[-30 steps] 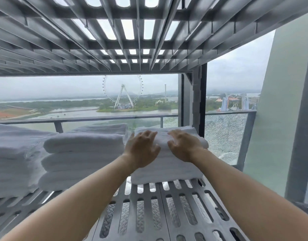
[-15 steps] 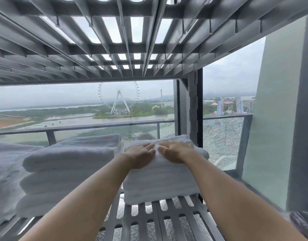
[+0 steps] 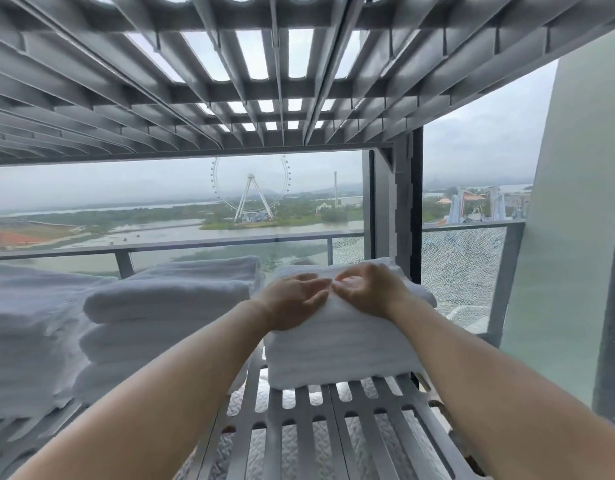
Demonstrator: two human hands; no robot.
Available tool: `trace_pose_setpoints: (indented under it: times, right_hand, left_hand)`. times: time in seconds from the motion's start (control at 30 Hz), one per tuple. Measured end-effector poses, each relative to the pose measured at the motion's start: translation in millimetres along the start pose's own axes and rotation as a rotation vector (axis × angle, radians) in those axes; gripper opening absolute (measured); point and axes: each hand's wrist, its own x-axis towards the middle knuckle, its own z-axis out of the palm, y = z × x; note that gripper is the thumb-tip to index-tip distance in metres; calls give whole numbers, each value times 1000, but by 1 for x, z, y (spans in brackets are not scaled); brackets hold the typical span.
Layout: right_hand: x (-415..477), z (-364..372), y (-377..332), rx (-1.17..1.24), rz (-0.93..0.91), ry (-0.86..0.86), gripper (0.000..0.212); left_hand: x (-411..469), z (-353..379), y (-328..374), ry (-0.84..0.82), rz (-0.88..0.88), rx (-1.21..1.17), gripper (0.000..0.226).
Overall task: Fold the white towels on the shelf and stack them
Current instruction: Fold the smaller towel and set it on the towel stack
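On shelf, three towel stacks

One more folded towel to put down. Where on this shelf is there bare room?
Free: the shelf slats in front of the right stack, at the near edge. Crowded: the middle stack and left pile fill the left side, with only a narrow gap between middle and right stacks.
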Motion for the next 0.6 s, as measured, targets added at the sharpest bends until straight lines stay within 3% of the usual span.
trace_pose_setpoints:
  times: [0.07,0.13,0.23,0.33,0.6]
  right_hand:
    - [-8,1,-6,70,-93,119,27]
    - [-18,4,-11,80,-153,141,30]
    - [-33,10,-6,-2,-197,9,56]
    - [-37,4,2,-143,-217,-105,75]
    - [-39,2,1,-289,-141,-117,75]
  left_hand:
    - [-14,-1,-1,77,53,-46,43]
    - [-30,-2,-6,88,114,3,48]
    - [-47,-7,-17,40,175,105,65]
    - [-49,-16,-19,44,200,99,66]
    - [-39,-12,-6,130,196,-114,48]
